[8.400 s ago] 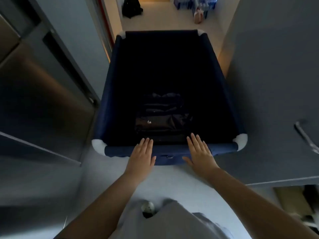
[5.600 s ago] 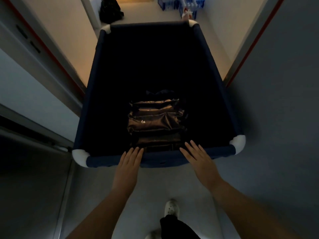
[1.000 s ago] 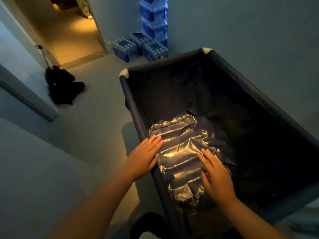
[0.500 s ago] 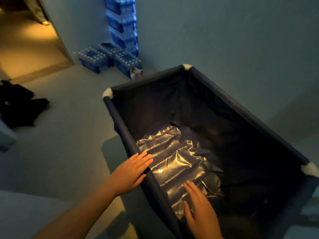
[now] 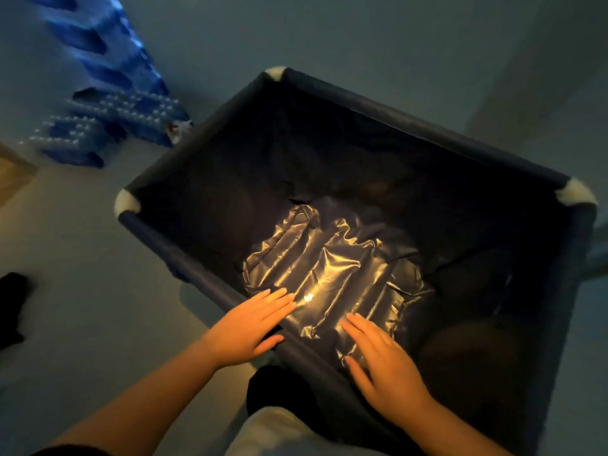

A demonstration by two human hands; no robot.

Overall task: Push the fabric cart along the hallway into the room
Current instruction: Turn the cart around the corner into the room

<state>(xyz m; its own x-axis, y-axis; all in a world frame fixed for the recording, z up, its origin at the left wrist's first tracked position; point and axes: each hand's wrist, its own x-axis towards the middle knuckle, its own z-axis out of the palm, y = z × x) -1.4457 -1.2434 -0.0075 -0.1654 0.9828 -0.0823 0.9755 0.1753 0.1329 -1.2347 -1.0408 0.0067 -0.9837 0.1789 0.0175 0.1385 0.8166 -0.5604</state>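
Note:
The fabric cart [image 5: 411,121] is a deep navy bin with white corner caps, turned at an angle and filling the middle and right of the head view. A shiny crumpled plastic sheet [image 5: 332,268] lies on its bottom. My left hand [image 5: 250,327] lies flat on the near rim, fingers straight and pointing into the bin. My right hand [image 5: 381,363] also rests palm down on that near rim, further right, fingers extended over the plastic. Neither hand curls around the rim.
Stacked blue packs of water bottles [image 5: 108,123] stand at the upper left against a grey wall [image 5: 362,37], close to the cart's far left corner. A dark bundle [image 5: 13,307] lies on the floor at the left edge. Pale floor [image 5: 85,264] spreads left of the cart.
The cart has swung further round and moved up beside the water packs; the lit doorway has slid out of view. Both hands stay flat on the near rim.

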